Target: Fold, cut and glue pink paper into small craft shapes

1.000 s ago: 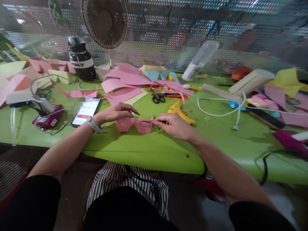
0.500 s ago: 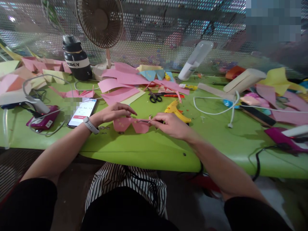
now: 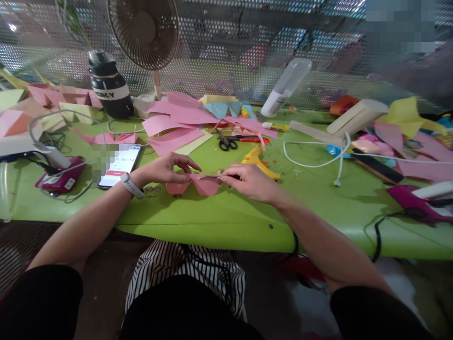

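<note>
A pink paper cut-out [image 3: 205,185] with pointed flags lies on the green table [image 3: 226,212] right in front of me. My left hand [image 3: 166,168] rests on its left part, fingers pressing the paper down. My right hand [image 3: 249,182] pinches a thin metal tool [image 3: 208,177], whose tip lies across the top of the pink paper. A white watch sits on my left wrist.
A phone [image 3: 118,165] lies left of my hand, a yellow glue gun [image 3: 260,163] and black scissors [image 3: 226,143] just behind. Pink paper sheets [image 3: 177,123], a fan [image 3: 143,28], a black bottle [image 3: 109,89] and white cables [image 3: 318,158] crowd the back.
My left hand has slid down onto the pink paper, covering its left flag. The right hand and tool have stayed nearly in place.
</note>
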### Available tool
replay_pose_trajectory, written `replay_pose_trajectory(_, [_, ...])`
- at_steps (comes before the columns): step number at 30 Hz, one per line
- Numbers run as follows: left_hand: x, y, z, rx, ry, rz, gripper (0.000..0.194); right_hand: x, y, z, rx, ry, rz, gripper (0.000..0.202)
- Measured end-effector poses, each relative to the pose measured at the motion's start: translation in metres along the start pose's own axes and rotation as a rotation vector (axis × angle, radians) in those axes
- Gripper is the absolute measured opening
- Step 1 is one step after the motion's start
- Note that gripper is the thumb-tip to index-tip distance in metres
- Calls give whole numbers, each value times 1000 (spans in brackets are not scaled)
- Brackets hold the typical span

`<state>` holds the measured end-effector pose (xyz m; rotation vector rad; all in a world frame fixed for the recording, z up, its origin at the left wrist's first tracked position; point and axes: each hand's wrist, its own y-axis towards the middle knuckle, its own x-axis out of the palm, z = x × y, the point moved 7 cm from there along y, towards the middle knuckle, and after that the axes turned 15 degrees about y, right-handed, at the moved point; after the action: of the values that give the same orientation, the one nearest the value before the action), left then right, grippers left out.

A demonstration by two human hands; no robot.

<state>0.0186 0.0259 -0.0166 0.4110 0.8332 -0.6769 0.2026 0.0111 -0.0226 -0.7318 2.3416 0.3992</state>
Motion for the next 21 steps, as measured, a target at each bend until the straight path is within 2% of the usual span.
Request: replay_pose_trajectory(21, [3,0,-2,17,13,-8,39,-2,-2,-7,-22,-106,13,30])
